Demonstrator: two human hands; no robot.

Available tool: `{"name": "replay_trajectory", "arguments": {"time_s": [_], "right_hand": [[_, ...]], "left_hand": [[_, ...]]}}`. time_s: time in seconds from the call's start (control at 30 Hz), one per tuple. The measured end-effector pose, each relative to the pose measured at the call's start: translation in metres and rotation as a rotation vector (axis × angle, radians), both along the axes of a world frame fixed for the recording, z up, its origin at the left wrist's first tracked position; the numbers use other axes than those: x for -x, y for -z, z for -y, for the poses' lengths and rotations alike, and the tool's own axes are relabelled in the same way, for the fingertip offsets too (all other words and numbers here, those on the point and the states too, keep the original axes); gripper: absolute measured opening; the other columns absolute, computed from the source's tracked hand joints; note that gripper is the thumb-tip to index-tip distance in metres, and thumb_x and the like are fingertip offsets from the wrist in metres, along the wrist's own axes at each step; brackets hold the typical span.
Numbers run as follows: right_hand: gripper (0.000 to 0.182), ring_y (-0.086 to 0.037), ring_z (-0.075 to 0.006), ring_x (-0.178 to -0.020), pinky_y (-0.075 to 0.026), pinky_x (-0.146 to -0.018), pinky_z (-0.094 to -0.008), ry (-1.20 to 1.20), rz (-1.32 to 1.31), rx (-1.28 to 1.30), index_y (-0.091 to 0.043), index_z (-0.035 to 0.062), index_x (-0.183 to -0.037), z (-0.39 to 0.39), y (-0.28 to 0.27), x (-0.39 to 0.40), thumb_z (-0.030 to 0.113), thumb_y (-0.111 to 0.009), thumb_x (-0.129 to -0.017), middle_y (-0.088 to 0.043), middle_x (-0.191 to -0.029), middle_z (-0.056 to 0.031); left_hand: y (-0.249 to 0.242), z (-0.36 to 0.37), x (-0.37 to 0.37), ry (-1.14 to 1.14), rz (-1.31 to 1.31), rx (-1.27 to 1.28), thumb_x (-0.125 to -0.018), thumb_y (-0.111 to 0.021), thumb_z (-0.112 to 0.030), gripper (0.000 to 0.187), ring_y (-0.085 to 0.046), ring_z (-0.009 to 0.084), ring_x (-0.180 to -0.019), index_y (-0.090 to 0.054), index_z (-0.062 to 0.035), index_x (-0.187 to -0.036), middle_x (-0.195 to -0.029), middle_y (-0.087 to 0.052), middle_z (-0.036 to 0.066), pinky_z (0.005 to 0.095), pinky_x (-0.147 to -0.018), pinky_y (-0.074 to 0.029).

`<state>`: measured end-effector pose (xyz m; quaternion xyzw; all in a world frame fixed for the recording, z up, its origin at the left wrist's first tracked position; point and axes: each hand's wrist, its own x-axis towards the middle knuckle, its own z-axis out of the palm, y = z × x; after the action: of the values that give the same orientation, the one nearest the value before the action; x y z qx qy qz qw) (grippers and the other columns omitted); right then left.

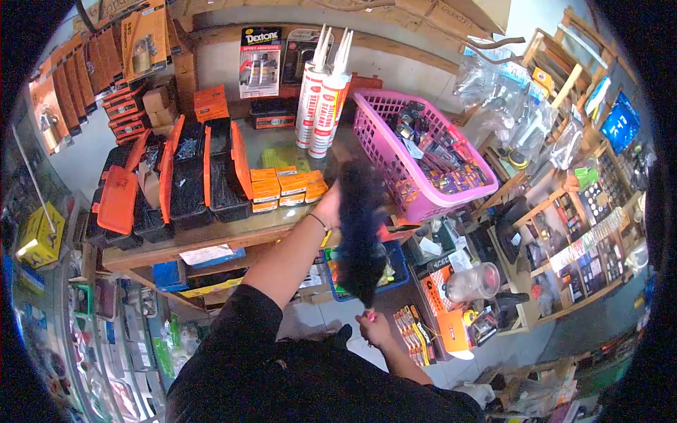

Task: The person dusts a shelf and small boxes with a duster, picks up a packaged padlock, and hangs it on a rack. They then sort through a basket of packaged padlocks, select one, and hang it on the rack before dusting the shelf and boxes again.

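Observation:
A long, dark, fluffy duster (361,233), blurred by motion, hangs in front of the shelf between the sealant tubes and the pink basket. My right hand (375,328) is closed at its lower end, around a small pinkish handle. My left hand (328,206), with a thin dark band at the wrist, reaches to the shelf edge beside the small orange boxes (282,187); the duster hides its fingers. White silicone sealant tubes (321,113) stand upright behind. To the right is the pink basket (423,183), full of small packets.
Black bins with orange lids (187,169) line the left of the wooden shelf (204,236). Padlock packs (141,42) hang at the upper left. Below right are a clear jar (474,282) and an orange box (455,331). Hanging plastic bags (493,92) and racks fill the right side.

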<state>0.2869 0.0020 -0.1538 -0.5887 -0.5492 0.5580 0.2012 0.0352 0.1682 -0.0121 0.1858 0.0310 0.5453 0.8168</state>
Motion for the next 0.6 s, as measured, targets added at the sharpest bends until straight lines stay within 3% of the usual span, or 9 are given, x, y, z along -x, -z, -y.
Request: {"name": "replay_trajectory", "arguments": {"time_s": [0.07, 0.1, 0.13, 0.23, 0.27, 0.33, 0.37, 0.4, 0.6], "right_hand": [[0.026, -0.036, -0.0089, -0.035, -0.027, -0.034, -0.0249, 0.046, -0.055, 0.004, -0.044, 0.0094, -0.058, -0.002, -0.002, 0.0, 0.015, -0.059, -0.078, -0.041, -0.046, 0.0016], [0.025, -0.037, -0.0089, -0.035, -0.027, -0.034, -0.0249, 0.088, -0.109, 0.01, -0.044, 0.0093, -0.058, -0.004, -0.003, 0.0, 0.014, -0.059, -0.078, -0.042, -0.046, 0.0013], [0.025, -0.037, -0.009, -0.035, -0.027, -0.034, -0.0249, 0.13, -0.161, 0.017, -0.045, 0.0091, -0.058, -0.005, -0.004, 0.0, 0.014, -0.059, -0.078, -0.042, -0.046, 0.0011], [0.025, -0.037, -0.0086, -0.034, -0.026, -0.033, -0.0247, 0.014, -0.084, -0.013, -0.044, 0.0094, -0.058, -0.001, 0.001, 0.001, 0.012, -0.059, -0.077, -0.042, -0.045, 0.0013], [0.025, -0.037, -0.0086, -0.034, -0.026, -0.033, -0.0247, 0.016, -0.086, -0.013, -0.044, 0.0094, -0.058, -0.001, 0.001, 0.001, 0.012, -0.059, -0.077, -0.042, -0.045, 0.0013], [0.024, -0.037, -0.0089, -0.034, -0.026, -0.032, -0.0247, 0.034, -0.1, 0.031, -0.045, 0.0092, -0.058, -0.001, -0.001, 0.0, 0.011, -0.059, -0.077, -0.042, -0.045, 0.0012], [0.025, -0.041, -0.0104, -0.039, -0.03, -0.037, -0.0276, 0.075, -0.081, 0.009, -0.05, 0.0064, -0.059, -0.006, 0.002, -0.004, 0.021, -0.06, -0.076, -0.045, -0.048, 0.0005], [0.025, -0.041, -0.0104, -0.039, -0.03, -0.037, -0.0276, 0.071, -0.081, 0.01, -0.05, 0.0064, -0.059, -0.007, 0.006, -0.004, 0.021, -0.06, -0.076, -0.045, -0.048, 0.0005], [0.028, -0.042, -0.0101, -0.042, -0.032, -0.041, -0.0277, 0.037, -0.125, 0.119, -0.048, 0.0062, -0.057, -0.003, 0.0, -0.003, 0.021, -0.062, -0.075, -0.045, -0.049, 0.0007]], "left_hand": [[0.013, -0.001, 0.009, 0.121, 0.051, -0.259, -0.087, -0.033, -0.049, 0.053, -0.053, 0.0266, -0.1, -0.044, -0.0098, -0.12, -0.116, -0.053, 0.01, 0.0421, -0.089, -0.041], [0.007, 0.0, 0.009, 0.014, -0.092, -0.196, -0.086, -0.033, -0.051, 0.055, -0.053, 0.0267, -0.099, -0.044, -0.0099, -0.121, -0.118, -0.051, 0.01, 0.0428, -0.089, -0.041], [0.001, 0.002, 0.001, -0.048, -0.071, 0.096, -0.085, -0.032, -0.054, 0.057, -0.053, 0.0273, -0.099, -0.043, -0.0099, -0.12, -0.119, -0.05, 0.009, 0.0428, -0.089, -0.04], [-0.014, 0.012, -0.001, 0.002, -0.061, 0.095, -0.085, -0.033, -0.053, 0.059, -0.054, 0.0275, -0.098, -0.041, -0.009, -0.123, -0.121, -0.049, 0.01, 0.0431, -0.088, -0.042], [0.018, -0.01, 0.005, 0.153, 0.169, -0.12, -0.081, -0.034, -0.059, 0.065, -0.053, 0.0313, -0.1, -0.044, -0.0084, -0.12, -0.122, -0.048, 0.012, 0.0479, -0.09, -0.039], [0.015, -0.009, 0.007, 0.128, 0.081, -0.209, -0.08, -0.037, -0.059, 0.064, -0.054, 0.0334, -0.098, -0.044, -0.0092, -0.12, -0.121, -0.049, 0.012, 0.0513, -0.087, -0.04], [0.016, -0.005, 0.005, 0.097, 0.118, -0.188, -0.08, -0.037, -0.06, 0.065, -0.054, 0.0309, -0.098, -0.045, -0.0095, -0.12, -0.119, -0.05, 0.012, 0.0474, -0.088, -0.041], [-0.008, 0.01, 0.0, -0.028, -0.076, 0.085, -0.079, -0.037, -0.06, 0.065, -0.054, 0.0273, -0.098, -0.046, -0.0099, -0.12, -0.118, -0.051, 0.011, 0.042, -0.088, -0.042], [0.017, -0.008, 0.007, 0.094, 0.003, -0.24, -0.082, -0.03, -0.062, 0.067, -0.05, 0.0258, -0.104, -0.043, -0.0106, -0.122, -0.12, -0.049, 0.01, 0.0404, -0.093, -0.037]]}}
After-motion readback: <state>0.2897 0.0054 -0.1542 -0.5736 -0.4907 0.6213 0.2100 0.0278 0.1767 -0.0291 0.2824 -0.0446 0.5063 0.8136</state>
